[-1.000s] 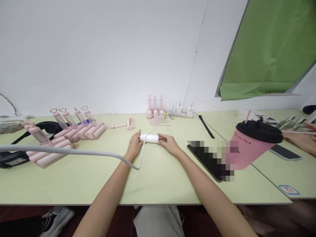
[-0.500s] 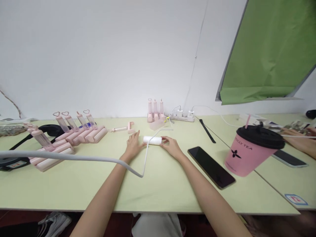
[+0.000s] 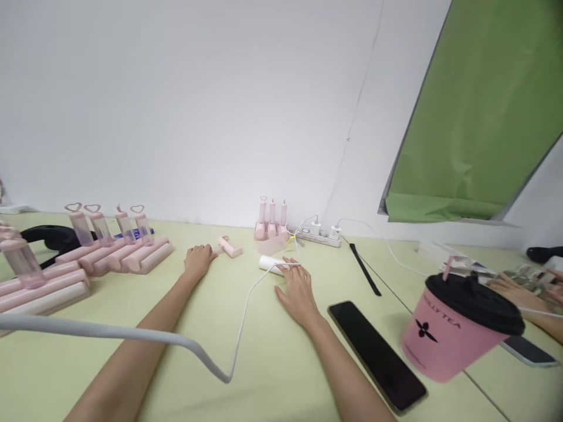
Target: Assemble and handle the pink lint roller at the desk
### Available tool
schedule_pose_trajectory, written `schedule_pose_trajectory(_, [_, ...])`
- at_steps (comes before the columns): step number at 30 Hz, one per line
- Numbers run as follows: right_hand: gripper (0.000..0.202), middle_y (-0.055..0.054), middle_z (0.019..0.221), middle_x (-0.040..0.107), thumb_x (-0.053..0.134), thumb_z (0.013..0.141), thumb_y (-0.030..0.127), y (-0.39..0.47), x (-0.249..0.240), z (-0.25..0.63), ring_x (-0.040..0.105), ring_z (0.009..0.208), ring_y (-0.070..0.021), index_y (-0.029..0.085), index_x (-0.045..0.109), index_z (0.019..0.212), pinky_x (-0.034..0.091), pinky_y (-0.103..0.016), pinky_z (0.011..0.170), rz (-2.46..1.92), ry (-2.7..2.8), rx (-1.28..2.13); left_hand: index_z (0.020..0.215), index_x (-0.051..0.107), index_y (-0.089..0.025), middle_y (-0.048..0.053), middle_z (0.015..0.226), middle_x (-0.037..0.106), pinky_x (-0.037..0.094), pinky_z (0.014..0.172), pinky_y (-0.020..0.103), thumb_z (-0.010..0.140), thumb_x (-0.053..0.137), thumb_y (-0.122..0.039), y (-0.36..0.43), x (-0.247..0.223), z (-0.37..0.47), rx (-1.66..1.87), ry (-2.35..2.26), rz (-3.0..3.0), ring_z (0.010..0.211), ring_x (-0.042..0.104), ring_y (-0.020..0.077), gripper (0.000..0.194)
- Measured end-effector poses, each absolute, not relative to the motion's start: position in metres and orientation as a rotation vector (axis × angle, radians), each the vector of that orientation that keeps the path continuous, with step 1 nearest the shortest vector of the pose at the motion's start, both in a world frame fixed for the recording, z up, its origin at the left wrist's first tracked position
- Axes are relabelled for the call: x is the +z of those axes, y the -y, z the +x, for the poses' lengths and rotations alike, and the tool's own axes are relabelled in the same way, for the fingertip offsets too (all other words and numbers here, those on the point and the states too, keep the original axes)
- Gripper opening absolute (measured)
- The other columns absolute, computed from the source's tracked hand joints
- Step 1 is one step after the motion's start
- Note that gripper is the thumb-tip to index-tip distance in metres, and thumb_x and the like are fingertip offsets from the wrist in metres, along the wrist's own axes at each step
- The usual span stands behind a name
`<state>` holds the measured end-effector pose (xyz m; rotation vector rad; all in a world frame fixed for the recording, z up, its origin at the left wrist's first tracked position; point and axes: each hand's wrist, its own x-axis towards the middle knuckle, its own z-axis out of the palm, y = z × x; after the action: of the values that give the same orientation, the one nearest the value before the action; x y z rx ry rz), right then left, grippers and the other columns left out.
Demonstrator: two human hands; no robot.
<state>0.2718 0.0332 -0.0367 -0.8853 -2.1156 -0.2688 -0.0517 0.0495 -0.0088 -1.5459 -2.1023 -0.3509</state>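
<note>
A person sits at a pale green desk [image 3: 272,375]. Their right hand [image 3: 295,288] lies flat, fingers [image 3: 290,271] spread apart, fingertips resting on a small white cylinder [image 3: 270,264] that lies on its side mid-desk. Their left hand [image 3: 199,260] rests further left, fingers loosely curled and holding nothing, just beside a small pink handled piece [image 3: 229,247]. A white cable [image 3: 241,319] trails across the desk between the arms. A dark phone [image 3: 376,354] and a pink lidded cup [image 3: 457,325] sit to the right.

Small assembly workroom: rows of identical pink devices [image 3: 109,255] lined along the pale green worktop [image 3: 272,351], power strip [image 3: 319,237] at its far edge, green backdrop [image 3: 479,117] on white wall.
</note>
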Motion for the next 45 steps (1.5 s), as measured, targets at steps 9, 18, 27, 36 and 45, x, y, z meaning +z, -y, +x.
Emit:
schedule_pose_trajectory(9, [0.054,-0.010,0.124,0.046,0.045,0.084,0.052,-0.031,-0.025,0.253,0.044,0.113,-0.0203,0.018,0.040,0.125,0.038,-0.034,0.092,-0.622,1.796,0.585,0.118,0.047,-0.023,0.009,0.095,0.053,0.033,0.071,0.036,0.091,0.022,-0.011,0.037,0.018,0.067,-0.208,1.447,-1.659,0.083,0.048,0.0216,0.039])
schedule_pose_trajectory(18, [0.042,-0.001,0.057,0.054,0.048,0.080,0.056,-0.031,-0.028,0.264,0.051,0.049,-0.0119,0.014,0.049,0.086,0.041,-0.022,0.050,-0.731,1.886,1.001,0.110,0.050,-0.015,0.011,0.083,0.057,0.034,0.060,0.033,0.094,0.025,-0.032,0.038,0.011,0.104,-0.110,1.617,-2.037,0.072,0.055,0.0229,0.035])
schedule_pose_trajectory(27, [0.042,-0.002,0.055,0.052,0.047,0.081,0.057,-0.022,-0.038,0.252,0.051,0.043,-0.0139,0.015,0.046,0.082,0.046,-0.027,0.042,-0.721,1.871,1.332,0.081,0.051,-0.016,0.004,0.069,0.053,0.031,0.056,0.025,0.085,0.041,-0.036,0.051,0.019,0.082,-0.212,1.754,-2.503,0.062,0.050,0.0151,0.023])
schedule_pose_trajectory(36, [0.043,-0.002,0.058,0.054,0.042,0.083,0.058,-0.018,-0.042,0.233,0.053,0.046,-0.0139,0.016,0.047,0.085,0.044,-0.024,0.042,-0.679,2.004,1.239,0.080,0.049,-0.016,0.001,0.066,0.049,0.034,0.052,0.023,0.077,0.049,-0.033,0.058,0.023,0.061,-0.165,2.048,-2.649,0.054,0.045,0.0118,0.018])
schedule_pose_trajectory(45, [0.051,-0.002,0.054,0.055,0.030,0.087,0.062,-0.022,-0.038,0.251,0.051,0.043,-0.0107,0.015,0.049,0.080,0.041,-0.021,0.049,-0.854,2.075,0.973,0.108,0.052,-0.011,0.014,0.088,0.059,0.039,0.067,0.030,0.086,0.029,-0.010,0.056,-0.007,0.127,-0.088,1.880,-1.968,0.082,0.058,0.0226,0.031])
